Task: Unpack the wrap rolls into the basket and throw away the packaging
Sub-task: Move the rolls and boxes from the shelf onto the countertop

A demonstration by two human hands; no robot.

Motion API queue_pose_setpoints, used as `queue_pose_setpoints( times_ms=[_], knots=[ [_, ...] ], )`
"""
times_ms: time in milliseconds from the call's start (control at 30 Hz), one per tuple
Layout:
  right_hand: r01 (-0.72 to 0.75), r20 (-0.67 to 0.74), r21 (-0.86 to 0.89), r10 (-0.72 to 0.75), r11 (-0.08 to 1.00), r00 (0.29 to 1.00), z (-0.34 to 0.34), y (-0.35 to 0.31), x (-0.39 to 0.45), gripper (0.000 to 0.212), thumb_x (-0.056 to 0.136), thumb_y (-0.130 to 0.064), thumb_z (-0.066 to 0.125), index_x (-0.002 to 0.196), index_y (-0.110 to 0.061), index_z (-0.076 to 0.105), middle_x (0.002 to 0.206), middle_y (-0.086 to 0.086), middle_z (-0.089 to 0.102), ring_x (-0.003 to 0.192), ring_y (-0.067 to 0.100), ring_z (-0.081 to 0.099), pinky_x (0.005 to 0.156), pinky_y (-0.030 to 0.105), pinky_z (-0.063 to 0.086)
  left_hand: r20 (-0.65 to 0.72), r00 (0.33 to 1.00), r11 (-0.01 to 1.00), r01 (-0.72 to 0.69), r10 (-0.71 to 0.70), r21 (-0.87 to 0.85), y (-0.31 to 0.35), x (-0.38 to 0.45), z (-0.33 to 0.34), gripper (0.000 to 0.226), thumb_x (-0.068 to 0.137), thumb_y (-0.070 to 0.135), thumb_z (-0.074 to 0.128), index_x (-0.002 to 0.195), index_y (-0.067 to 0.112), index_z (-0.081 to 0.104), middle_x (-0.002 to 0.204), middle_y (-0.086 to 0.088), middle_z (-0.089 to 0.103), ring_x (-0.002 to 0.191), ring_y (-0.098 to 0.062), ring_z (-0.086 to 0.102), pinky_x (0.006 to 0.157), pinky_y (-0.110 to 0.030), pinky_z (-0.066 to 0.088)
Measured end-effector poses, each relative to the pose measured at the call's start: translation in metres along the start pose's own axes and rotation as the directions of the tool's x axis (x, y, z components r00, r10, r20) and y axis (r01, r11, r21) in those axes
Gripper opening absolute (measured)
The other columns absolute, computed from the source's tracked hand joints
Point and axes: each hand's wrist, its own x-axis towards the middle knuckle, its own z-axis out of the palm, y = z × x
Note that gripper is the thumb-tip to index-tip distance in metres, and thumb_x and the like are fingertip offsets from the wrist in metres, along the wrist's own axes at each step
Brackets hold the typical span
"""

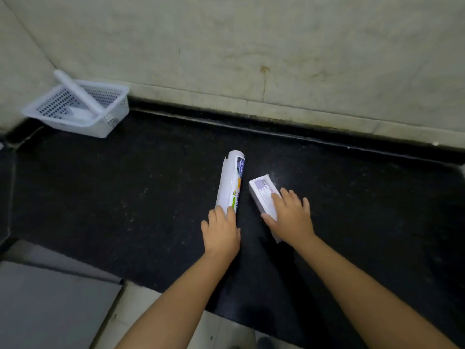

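Observation:
A curled white paper wrapper with coloured print lies lengthwise on the black counter. My left hand rests on its near end, fingers over it. To the right lies a white and lilac box, and my right hand grips its near half from above. At the back left stands a white perforated basket with one white wrap roll leaning diagonally in it.
A stained tiled wall runs along the back of the counter. A grey flat surface and pale floor tiles lie below the counter's front edge at the lower left.

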Motion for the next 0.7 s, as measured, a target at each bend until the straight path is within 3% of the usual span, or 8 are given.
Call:
queue_pose_setpoints(
  times_ms=[100, 200, 367, 567, 700],
  knots=[
    [-0.073, -0.059, 0.009, 0.073, 0.997, 0.996, -0.024, 0.012, -0.026, 0.059, 0.09, -0.041, 0.042, 0.142, -0.018, 0.024, 0.155, 0.006, 0.018, 0.144, 0.023, 0.011, 0.117, 0.048, 0.009, -0.074, 0.969, 0.972, -0.234, 0.236, 0.033, 0.004, 0.0, -0.026, 0.04, 0.093, 0.031, 0.042, 0.128, 0.014, 0.036, 0.135, -0.008, 0.038, 0.123, -0.026, 0.038, 0.096, -0.037, 0.035],
    [-0.186, -0.15, 0.011, 0.185, 0.982, 0.971, -0.057, 0.039, -0.066, 0.057, 0.093, -0.039, 0.039, 0.142, -0.018, 0.022, 0.155, 0.006, 0.019, 0.144, 0.023, 0.012, 0.117, 0.045, 0.011, -0.123, 0.886, 0.895, -0.438, 0.446, 0.091, 0.041, 0.004, -0.059, 0.043, 0.094, 0.028, 0.038, 0.134, 0.014, 0.034, 0.145, -0.01, 0.033, 0.133, -0.027, 0.031, 0.101, -0.038, 0.032],
    [-0.349, -0.419, 0.084, 0.351, 0.933, 0.837, -0.132, 0.111, -0.154, 0.047, 0.091, -0.028, 0.047, 0.134, -0.009, 0.042, 0.143, 0.011, 0.044, 0.134, 0.024, 0.037, 0.111, 0.038, 0.029, -0.178, 0.699, 0.721, -0.679, 0.693, 0.137, 0.16, -0.027, -0.107, 0.045, 0.096, 0.029, 0.037, 0.137, 0.009, 0.033, 0.151, -0.012, 0.028, 0.142, -0.028, 0.022, 0.111, -0.041, 0.027],
    [-0.487, -0.618, 0.196, 0.493, 0.851, 0.613, -0.227, 0.223, -0.264, 0.036, 0.086, -0.017, 0.055, 0.118, 0.0, 0.057, 0.121, 0.02, 0.062, 0.113, 0.031, 0.057, 0.097, 0.038, 0.042, -0.244, 0.511, 0.553, -0.819, 0.824, 0.152, 0.319, -0.107, -0.142, 0.046, 0.095, 0.03, 0.038, 0.137, 0.011, 0.035, 0.152, -0.012, 0.028, 0.142, -0.029, 0.022, 0.111, -0.043, 0.028],
    [-0.549, -0.621, 0.229, 0.554, 0.804, 0.554, -0.28, 0.305, -0.314, 0.037, 0.088, -0.023, 0.051, 0.118, -0.003, 0.057, 0.123, 0.017, 0.062, 0.116, 0.032, 0.054, 0.095, 0.041, 0.045, -0.33, 0.483, 0.543, -0.831, 0.811, 0.121, 0.414, -0.149, -0.161, 0.04, 0.091, 0.031, 0.043, 0.124, 0.009, 0.044, 0.137, -0.013, 0.043, 0.131, -0.031, 0.035, 0.101, -0.044, 0.037]
  ],
)
